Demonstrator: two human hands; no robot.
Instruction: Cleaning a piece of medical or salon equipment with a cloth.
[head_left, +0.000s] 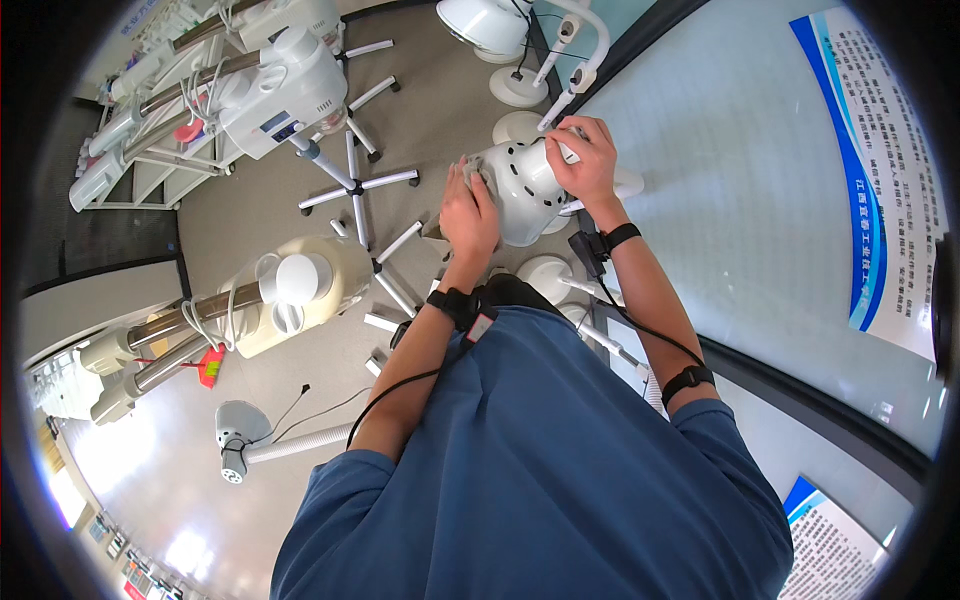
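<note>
A white lamp head (525, 187) with black vent holes is between my two hands in the head view. My left hand (469, 214) presses a greyish cloth (474, 171) against the rim of the lamp's shade, its fingers partly curled over it. My right hand (585, 159) grips the narrow rear end of the lamp head, thumb and fingers bent around it. The underside of the shade is hidden. Both wrists wear black straps with small devices and cables.
Steamer machines on wheeled stands (358, 187) stand at the left. More white lamps (484, 22) with round bases stand ahead, beside a glass partition (712, 165) at the right. Another lamp head (241, 425) on a flexible arm is at the lower left. A red broom (211, 366) lies near it.
</note>
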